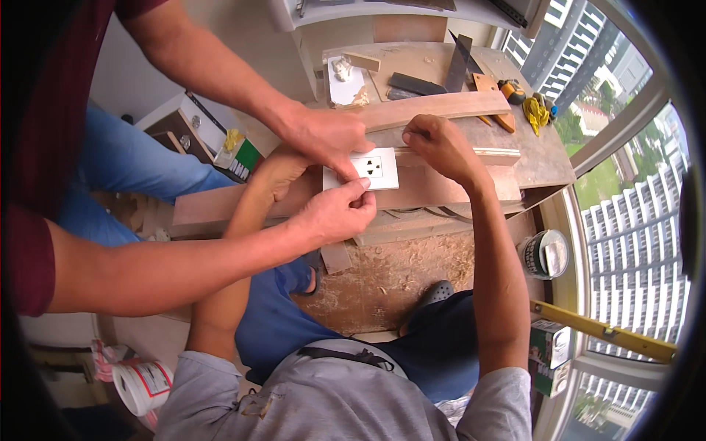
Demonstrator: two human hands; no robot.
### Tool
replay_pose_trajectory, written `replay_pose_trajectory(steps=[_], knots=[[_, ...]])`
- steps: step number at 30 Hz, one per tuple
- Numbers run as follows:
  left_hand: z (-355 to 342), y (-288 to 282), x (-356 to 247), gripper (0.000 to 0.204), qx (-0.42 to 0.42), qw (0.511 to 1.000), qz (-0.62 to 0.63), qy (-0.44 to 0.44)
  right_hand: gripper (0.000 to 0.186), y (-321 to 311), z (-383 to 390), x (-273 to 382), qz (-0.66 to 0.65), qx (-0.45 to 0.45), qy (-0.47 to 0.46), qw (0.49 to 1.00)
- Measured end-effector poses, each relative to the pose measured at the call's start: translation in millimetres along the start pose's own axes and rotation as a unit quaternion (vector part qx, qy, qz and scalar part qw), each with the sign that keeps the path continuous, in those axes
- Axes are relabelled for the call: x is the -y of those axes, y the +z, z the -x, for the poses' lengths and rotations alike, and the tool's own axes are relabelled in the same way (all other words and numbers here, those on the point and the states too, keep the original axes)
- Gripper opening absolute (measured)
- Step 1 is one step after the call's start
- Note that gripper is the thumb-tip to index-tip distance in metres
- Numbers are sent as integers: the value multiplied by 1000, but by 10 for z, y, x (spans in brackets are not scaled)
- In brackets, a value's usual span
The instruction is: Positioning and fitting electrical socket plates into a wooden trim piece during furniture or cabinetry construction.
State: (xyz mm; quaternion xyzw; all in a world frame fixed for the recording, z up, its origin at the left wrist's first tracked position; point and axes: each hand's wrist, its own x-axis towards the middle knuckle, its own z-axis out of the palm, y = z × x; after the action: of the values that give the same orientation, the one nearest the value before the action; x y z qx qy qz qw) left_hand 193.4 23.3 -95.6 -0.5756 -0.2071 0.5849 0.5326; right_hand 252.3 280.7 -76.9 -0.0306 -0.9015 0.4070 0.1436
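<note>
A white wall socket plate (384,180) lies over the wooden boards in front of me. Both hands of a co-worker in maroon sleeves are on it, one at its upper left corner, the other pinching its lower edge. My left hand (278,175) reaches in beneath the co-worker's arms, just left of the plate; its fingers are hidden behind their hand. To the right of the plate, my right hand (441,149) is closed above a plywood strip (498,156), fingers curled with the thumb against them. Whatever it may hold is hidden. Under the plate runs a long wooden board (213,204).
On the workbench (544,165) lie a curved wooden piece (434,110), a try square (457,66), a dark block (417,84) and a yellow cloth (538,114). A tub (544,254) and a yellow spirit level (610,334) are by the window. Wood shavings cover the floor (412,272).
</note>
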Motion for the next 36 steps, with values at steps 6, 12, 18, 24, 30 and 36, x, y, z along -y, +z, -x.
replay_pose_trajectory(steps=[6,12,18,24,30,36], knots=[[173,322,14,27,91,695,-668,249,23,-41,46,-97,-19,-16,7,1000],[456,522,-128,27,-13,222,-854,469,23,-57,40,-66,-39,-11,14,999],[377,594,-204,27,-40,180,-853,488,23,-72,65,-81,-52,-28,14,998],[392,620,-391,25,-11,196,-858,474,23,-95,59,-84,-31,-54,-31,998],[388,660,-473,20,-1,310,-832,460,22,-184,138,-130,-40,-63,-16,997],[255,546,-52,16,-2,373,-803,465,20,-258,232,-206,-34,-58,-12,998]])
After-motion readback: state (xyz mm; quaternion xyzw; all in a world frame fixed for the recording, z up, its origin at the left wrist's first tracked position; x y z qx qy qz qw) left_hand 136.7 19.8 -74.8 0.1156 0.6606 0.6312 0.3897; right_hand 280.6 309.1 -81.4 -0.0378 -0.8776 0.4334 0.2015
